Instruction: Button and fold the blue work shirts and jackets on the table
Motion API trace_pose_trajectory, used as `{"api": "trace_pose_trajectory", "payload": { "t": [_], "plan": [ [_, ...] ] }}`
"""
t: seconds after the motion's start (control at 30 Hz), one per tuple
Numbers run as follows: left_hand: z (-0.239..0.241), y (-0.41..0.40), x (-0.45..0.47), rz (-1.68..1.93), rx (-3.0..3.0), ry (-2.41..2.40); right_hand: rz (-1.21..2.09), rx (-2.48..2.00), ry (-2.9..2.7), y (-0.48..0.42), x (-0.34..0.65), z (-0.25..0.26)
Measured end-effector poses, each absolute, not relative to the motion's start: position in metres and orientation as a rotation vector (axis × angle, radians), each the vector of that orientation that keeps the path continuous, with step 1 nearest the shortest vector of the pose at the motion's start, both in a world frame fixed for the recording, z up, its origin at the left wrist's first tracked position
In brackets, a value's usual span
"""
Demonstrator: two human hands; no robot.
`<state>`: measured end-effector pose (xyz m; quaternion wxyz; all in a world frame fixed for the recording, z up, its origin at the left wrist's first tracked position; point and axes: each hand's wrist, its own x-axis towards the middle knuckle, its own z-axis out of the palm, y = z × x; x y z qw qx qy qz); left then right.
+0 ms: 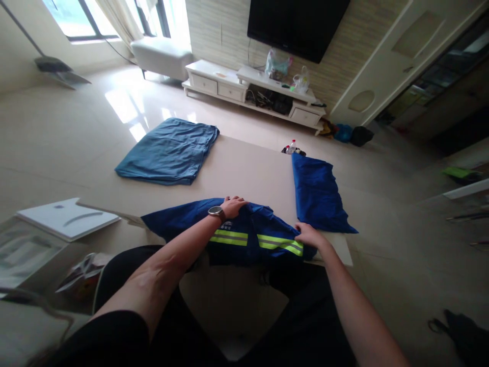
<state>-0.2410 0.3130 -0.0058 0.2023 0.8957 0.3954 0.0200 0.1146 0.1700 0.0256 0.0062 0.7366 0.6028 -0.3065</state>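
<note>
Navy work jacket (252,224) with fluorescent yellow-and-grey reflective bands (280,244) lies along the near edge of the table (255,168), its lower part drooping past that edge towards the person's dark-clad legs (313,311). The left hand (234,206), a watch (216,210) at its wrist, lies palm-down on the upper cloth; whether its fingers pinch any cannot be told. The right hand (308,234) appears to nip the jacket's margin near the table's right end. Even tension between both hands, with the drooping part brought onto the table, should limit creases, I'd judge. A folded steel-blue garment (170,153) covers the table's far left corner; a folded royal-blue garment (317,196) overhangs its right end, just beside the right hand, and could get dragged. Red-capped bottles (292,147) stand beyond the table's far right corner.
</note>
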Motion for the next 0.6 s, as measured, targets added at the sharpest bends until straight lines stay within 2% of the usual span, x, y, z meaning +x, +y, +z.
{"api": "trace_pose_trajectory", "payload": {
  "t": [0.3, 0.43, 0.6],
  "plan": [
    [0.007, 0.302, -0.26, 0.137, 2.706, 1.063, -0.994, 2.119, 2.408, 0.234, 0.029, 0.026],
    [0.012, 0.296, -0.263, 0.037, 2.725, 0.977, -1.032, 1.885, 2.321, 0.268, -0.007, 0.025],
    [0.023, 0.3, -0.264, 0.028, 2.771, 1.002, -0.892, 1.748, 2.312, 0.277, -0.002, 0.028]
  ]
}}
